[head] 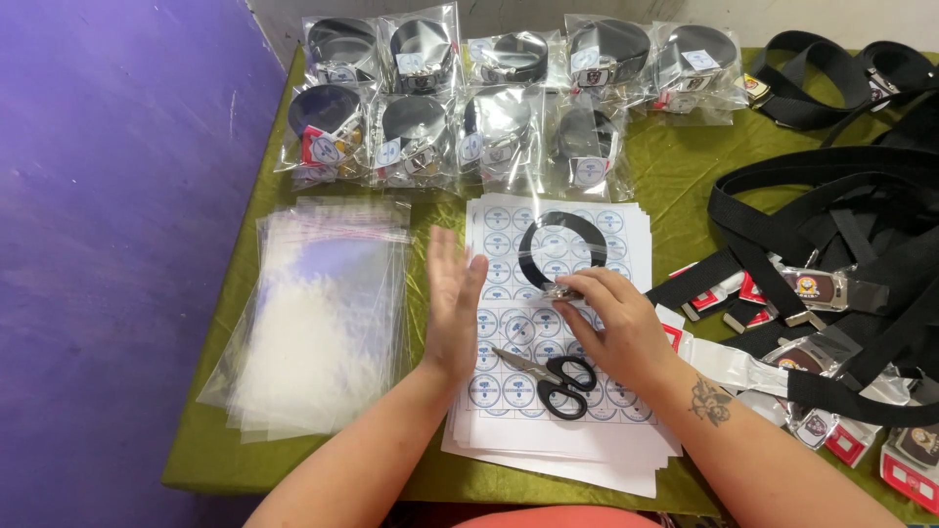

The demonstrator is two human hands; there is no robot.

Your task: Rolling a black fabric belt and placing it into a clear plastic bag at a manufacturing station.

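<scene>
1. A stack of clear plastic bags [313, 323] lies at the left of the green counter [675, 176]. They look thin, limp and slippery, likely to slide off one another.
2. The left hand [452, 303] hovers just right of the bags, over the left edge of the sticker sheets [548, 411]. Its grip is fully open, palm flat and fingers spread, with nothing in it.
3. Black-handled scissors [553, 376] rest on the sheets, near the person, between the two forearms.
4. The coiled black belt [562, 252] lies on the sheets at the middle of the counter. The right hand [611, 323] has its fingertips closed on the coil's near edge, at the buckle. The webbing looks light and soft but springy, so the coil would probably unwind if let go; the buckle end is the firm place to pinch.
5. Bagged belts [509, 108] stand in two rows along the far edge.
6. Loose black belts [831, 225] are tangled at the right.
7. The buckle under the right fingers is mostly hidden, and the belts at the right run out of view.
</scene>
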